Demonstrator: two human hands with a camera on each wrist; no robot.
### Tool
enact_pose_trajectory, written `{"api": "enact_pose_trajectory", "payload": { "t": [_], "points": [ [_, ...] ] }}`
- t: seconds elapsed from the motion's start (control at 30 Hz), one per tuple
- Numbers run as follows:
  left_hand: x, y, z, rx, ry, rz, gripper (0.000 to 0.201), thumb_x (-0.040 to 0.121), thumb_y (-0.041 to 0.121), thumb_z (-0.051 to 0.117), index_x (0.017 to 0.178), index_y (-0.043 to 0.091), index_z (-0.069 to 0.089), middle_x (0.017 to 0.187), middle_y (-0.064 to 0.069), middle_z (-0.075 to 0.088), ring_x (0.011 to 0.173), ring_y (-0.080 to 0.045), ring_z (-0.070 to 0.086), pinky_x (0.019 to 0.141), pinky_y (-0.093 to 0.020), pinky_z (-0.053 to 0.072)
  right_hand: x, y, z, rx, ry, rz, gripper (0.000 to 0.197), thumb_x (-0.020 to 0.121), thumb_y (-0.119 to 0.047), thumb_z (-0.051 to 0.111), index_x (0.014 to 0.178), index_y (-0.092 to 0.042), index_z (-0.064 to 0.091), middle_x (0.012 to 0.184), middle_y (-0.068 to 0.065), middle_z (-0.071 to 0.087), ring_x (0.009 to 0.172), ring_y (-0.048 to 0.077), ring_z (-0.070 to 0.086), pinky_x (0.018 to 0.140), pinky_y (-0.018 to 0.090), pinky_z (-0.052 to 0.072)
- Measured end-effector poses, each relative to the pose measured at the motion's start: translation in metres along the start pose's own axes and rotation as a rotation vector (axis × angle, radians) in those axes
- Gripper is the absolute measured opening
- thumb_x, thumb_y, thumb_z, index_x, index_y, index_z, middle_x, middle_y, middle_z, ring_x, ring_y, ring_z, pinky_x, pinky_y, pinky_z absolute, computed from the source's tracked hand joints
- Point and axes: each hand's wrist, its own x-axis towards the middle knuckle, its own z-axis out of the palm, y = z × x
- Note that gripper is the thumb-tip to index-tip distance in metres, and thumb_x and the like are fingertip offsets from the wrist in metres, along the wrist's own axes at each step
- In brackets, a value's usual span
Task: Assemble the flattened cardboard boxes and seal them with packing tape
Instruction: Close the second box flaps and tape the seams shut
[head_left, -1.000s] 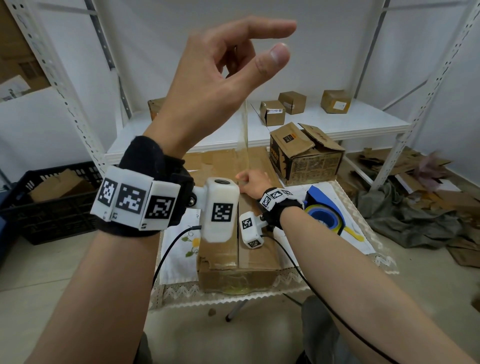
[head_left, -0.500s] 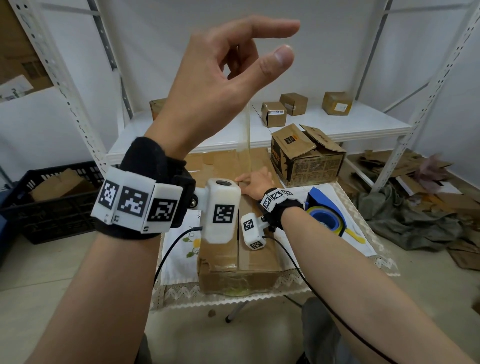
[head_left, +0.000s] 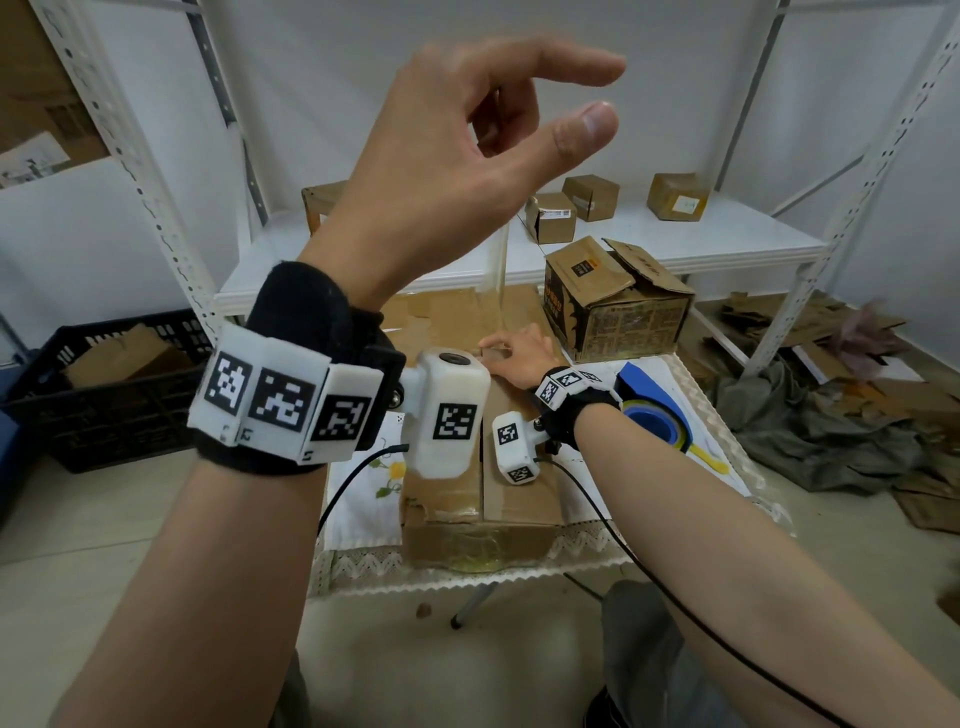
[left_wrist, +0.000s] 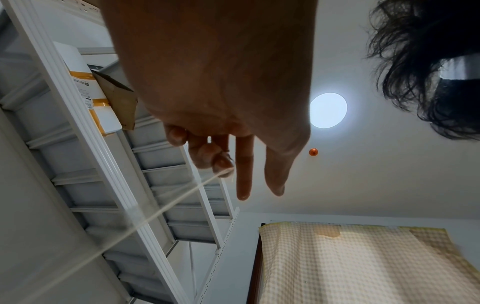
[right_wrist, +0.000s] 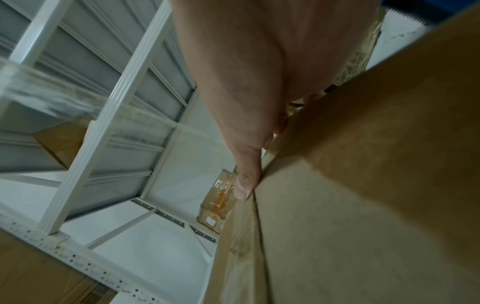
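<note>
- Box (head_left: 480, 488) lies on the counter (head_left: 670, 374) right in front, long axis running away from the person, centre seam along it.
- Strip of clear tape (head_left: 501, 270) stands near upright from the far end of the box up to the raised left hand (head_left: 441, 171); seen edge-on from the left wrist (left_wrist: 161, 211).
- Left hand: high above the box, thumb + index apart and extended, middle fingers curled in and pinching the tape end (left_wrist: 223, 172).
- Right hand (head_left: 517, 351): low, at the far end of the box, thumb (right_wrist: 244, 185) pressed flat on the seam; other fingers mostly hidden, looks like flat pressing, not a grip.
- Judgement: right hand is nearer the seam, anchors the tape; left must bring the strip down along the long axis toward the near edge.
- Tape roll in blue dispenser (head_left: 654, 415) sits on the counter, just right of the right wrist.
</note>
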Motion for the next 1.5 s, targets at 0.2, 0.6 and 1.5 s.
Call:
{"api": "enact_pose_trajectory", "payload": {
  "t": [0.2, 0.6, 1.5],
  "points": [
    [-0.001, 0.002, -0.001, 0.03, 0.045, -0.078, 0.034, 0.099, 0.047, 0.061, 0.125, 0.027, 0.07, 0.073, 0.013, 0.052, 0.063, 0.0, 0.044, 0.063, -0.012, 0.035, -0.006, 0.005, 0.001, 0.14, 0.112, -0.079, 0.033, 0.088, -0.038, 0.077, 0.119, -0.041, 0.067, 0.114, -0.023, 0.061, 0.135, 0.023, 0.038, 0.116, 0.048, 0.027],
    [-0.003, 0.005, -0.001, 0.028, 0.029, -0.128, 0.034, 0.098, 0.049, 0.061, 0.124, 0.028, 0.07, 0.071, 0.015, 0.05, 0.06, 0.001, 0.044, 0.062, -0.01, 0.035, -0.018, -0.016, -0.009, 0.252, 0.159, -0.244, 0.04, 0.09, -0.011, 0.073, 0.126, -0.026, 0.067, 0.123, -0.008, 0.07, 0.124, 0.015, 0.059, 0.118, 0.05, 0.034],
    [-0.002, 0.001, 0.0, 0.007, 0.061, -0.072, 0.04, 0.096, 0.05, 0.065, 0.127, 0.025, 0.067, 0.079, 0.006, 0.054, 0.067, 0.0, 0.044, 0.064, -0.013, 0.036, 0.003, -0.008, 0.004, 0.133, 0.048, -0.261, 0.061, 0.085, -0.006, 0.077, 0.138, -0.026, 0.053, 0.099, -0.011, 0.052, 0.102, 0.01, 0.049, 0.118, 0.049, 0.03]
  ]
}}
